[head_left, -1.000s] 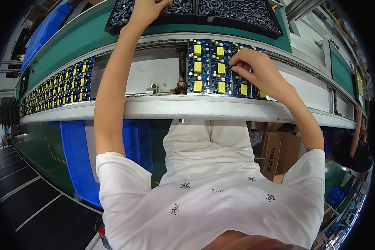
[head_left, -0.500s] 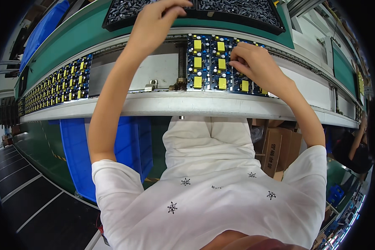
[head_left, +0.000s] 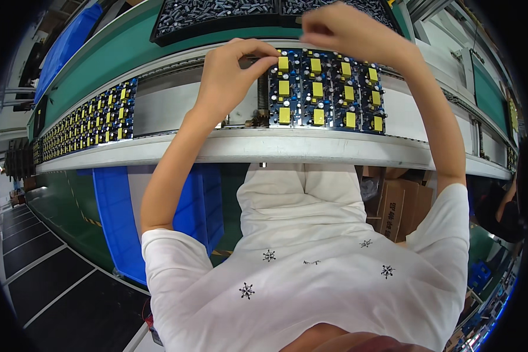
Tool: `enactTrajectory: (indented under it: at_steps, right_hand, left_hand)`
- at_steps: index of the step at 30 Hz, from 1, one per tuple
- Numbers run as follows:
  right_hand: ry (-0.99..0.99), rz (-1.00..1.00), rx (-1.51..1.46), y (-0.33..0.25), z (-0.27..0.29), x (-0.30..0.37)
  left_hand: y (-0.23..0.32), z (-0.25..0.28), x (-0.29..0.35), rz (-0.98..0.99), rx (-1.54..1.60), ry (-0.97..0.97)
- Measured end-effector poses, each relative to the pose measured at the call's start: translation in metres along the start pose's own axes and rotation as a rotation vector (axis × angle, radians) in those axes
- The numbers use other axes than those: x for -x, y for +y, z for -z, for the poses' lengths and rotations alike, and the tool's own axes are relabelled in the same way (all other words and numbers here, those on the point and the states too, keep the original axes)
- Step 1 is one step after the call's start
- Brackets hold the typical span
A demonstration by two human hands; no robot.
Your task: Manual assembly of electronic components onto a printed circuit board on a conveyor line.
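Observation:
A panel of dark blue circuit boards lies on the conveyor rails in front of me, carrying rows of yellow blocks and small round parts. At its far left corner, my left hand has thumb and forefinger pinched together right at the board. Whatever sits between those fingertips is too small to make out. Smeared by motion, my right hand hangs over the panel's far side, in front of the right bin; its fingers are blurred. Two black bins, a left bin and a right bin, hold heaps of small dark cylindrical components.
More board panels stand on the conveyor to the left. A pale metal rail runs between me and the boards. Below it are a blue plastic bin and a cardboard box. Another person's arm shows at the far right.
My left hand has come down from the bins to the panel's far left corner. My right hand has lifted off the boards and moved away from me toward the right bin.

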State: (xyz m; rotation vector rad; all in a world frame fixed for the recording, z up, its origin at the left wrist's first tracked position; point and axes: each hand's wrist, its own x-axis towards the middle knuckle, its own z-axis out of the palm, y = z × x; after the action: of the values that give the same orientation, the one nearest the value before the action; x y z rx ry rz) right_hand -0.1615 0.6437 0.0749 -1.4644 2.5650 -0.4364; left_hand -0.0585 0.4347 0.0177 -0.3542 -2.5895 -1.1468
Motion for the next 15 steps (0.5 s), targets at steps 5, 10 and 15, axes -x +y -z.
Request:
enactTrajectory:
  at_steps: [5, 10, 15]
  right_hand:
    - [0.090, 0.043, -0.044, -0.005, 0.013, -0.033]
    - [0.374, 0.689, -0.399, 0.045, -0.015, -0.061]
    - [0.264, 0.181, -0.294, 0.035, -0.008, -0.100]
  left_hand:
    - [-0.013, 0.026, 0.005, -0.002, -0.108, -0.070]
    - [-0.032, 0.050, 0.020, 0.177, -0.255, -0.240]
    - [-0.081, 0.051, 0.023, 0.278, -0.591, -0.489]
